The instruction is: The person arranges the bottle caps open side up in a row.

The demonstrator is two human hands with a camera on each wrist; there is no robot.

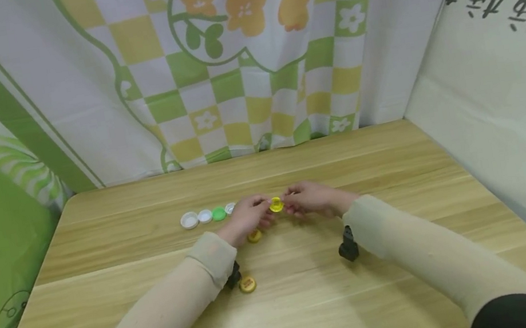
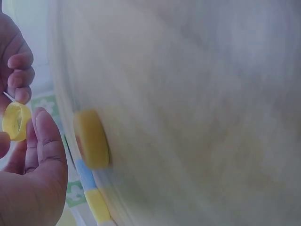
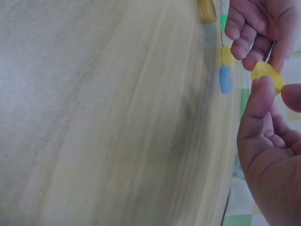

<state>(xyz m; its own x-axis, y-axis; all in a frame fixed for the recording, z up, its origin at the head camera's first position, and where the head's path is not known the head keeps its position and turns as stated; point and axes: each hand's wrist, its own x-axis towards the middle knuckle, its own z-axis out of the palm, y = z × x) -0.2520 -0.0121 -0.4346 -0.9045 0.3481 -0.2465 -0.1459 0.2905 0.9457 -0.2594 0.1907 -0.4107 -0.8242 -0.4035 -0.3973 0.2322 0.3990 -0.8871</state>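
Observation:
A bright yellow bottle cap point(image 1: 276, 204) is held up between both hands, its hollow side showing in the left wrist view. My left hand point(image 1: 249, 214) pinches its left edge with thumb and fingertips. From the other side my right hand point(image 1: 314, 198) pinches the same cap, finger and thumb at its rim in the right wrist view. Just below the left hand lies a darker yellow cap point(image 1: 255, 236). Behind that hand, hidden in the head view, a yellow cap point(image 3: 227, 57) and a blue cap point(image 3: 226, 79) stand at the end of a row.
Leftward the row goes on with a white cap point(image 1: 230, 208), a green cap point(image 1: 219, 213), a smaller white cap point(image 1: 205, 216) and a larger white cap point(image 1: 189, 220). Another printed yellow cap point(image 1: 248, 285) lies beside the left forearm. A patterned curtain point(image 1: 251, 96) hangs behind the wooden table point(image 1: 318, 305).

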